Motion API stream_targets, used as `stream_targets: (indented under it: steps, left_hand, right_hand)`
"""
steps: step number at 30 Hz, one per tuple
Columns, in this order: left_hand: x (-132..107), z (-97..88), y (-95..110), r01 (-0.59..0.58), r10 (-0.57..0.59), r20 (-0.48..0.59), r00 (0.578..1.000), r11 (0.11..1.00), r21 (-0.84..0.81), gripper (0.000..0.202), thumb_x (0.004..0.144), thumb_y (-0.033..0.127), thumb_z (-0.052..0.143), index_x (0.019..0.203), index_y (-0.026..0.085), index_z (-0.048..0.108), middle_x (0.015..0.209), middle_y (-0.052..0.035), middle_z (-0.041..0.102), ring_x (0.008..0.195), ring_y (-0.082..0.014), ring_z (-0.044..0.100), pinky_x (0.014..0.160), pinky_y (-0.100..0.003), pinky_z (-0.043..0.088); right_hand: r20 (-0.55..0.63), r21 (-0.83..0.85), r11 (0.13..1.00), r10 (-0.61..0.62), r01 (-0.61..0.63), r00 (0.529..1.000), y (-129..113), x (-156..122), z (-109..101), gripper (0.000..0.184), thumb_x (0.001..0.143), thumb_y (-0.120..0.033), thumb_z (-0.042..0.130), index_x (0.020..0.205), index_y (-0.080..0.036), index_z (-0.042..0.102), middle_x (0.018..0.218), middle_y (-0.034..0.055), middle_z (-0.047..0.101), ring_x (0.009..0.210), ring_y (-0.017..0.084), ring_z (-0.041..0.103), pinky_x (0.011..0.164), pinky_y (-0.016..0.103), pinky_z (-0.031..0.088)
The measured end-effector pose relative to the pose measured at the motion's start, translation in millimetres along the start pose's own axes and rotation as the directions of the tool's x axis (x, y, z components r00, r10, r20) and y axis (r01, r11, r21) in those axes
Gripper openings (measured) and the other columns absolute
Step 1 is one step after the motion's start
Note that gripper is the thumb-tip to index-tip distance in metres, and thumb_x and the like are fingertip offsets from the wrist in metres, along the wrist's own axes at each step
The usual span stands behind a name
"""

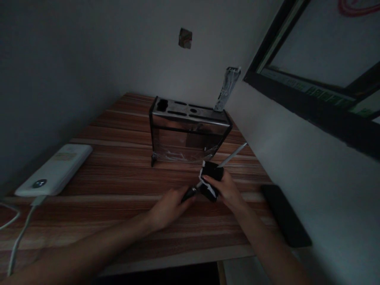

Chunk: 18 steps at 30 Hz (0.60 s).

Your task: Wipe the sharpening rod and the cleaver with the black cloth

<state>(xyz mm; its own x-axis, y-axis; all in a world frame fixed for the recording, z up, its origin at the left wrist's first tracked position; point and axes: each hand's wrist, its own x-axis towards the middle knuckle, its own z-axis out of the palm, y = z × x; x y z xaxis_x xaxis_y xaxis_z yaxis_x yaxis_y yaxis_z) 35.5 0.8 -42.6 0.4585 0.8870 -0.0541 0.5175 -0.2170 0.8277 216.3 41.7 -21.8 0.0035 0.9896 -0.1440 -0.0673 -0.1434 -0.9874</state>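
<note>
My left hand (170,206) is closed around the black handle of a sharpening steel (233,155), a long thin metal rod pointing up and to the right. Around the middle of the rod, my right hand (227,188) grips a black cloth (211,171) with white edges. The cloth hides that part of the rod, while its far end sticks out bare. Just behind both hands stands a knife block (190,124) with a slotted metal top and clear plastic film on its front. From its right end rises a grey flat piece wrapped in plastic (227,88).
A white power bank (56,168) with a cable (22,233) plugged in lies at the left of the wood-grain table (118,174). On the right, a dark phone-like slab (285,215) rests beside the wall. A dark-framed window or panel (297,107) is at upper right.
</note>
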Motion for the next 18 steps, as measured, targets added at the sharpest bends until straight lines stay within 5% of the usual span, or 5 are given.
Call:
stream_targets:
  steps: [12,18]
  left_hand:
    - [-1,-2.7,6,0.038,-0.039,0.026,0.999,0.998,0.041,0.02,0.088,0.032,0.042,0.089,0.017,0.056,0.076,-0.0018,0.064,0.068,-0.0161,0.06,0.06,-0.022,0.042]
    - [-1,-2.0,6,0.014,-0.017,0.041,0.999,0.998,0.057,0.02,0.088,0.032,0.043,0.089,0.017,0.056,0.078,-0.0021,0.063,0.071,-0.0163,0.06,0.061,-0.022,0.043]
  right_hand:
    - [-0.202,0.221,0.965,-0.099,0.144,0.974,-27,18,-22,0.033,0.049,-0.024,0.081,0.079,-0.02,0.067,0.068,-0.0041,0.069,0.058,0.012,0.063,0.058,0.024,0.052]
    - [-0.355,0.265,0.909,-0.219,0.322,0.909,-33,29,-39,0.028,0.051,-0.019,0.077,0.077,-0.019,0.067,0.071,-0.0052,0.069,0.062,0.01,0.064,0.061,0.021,0.051]
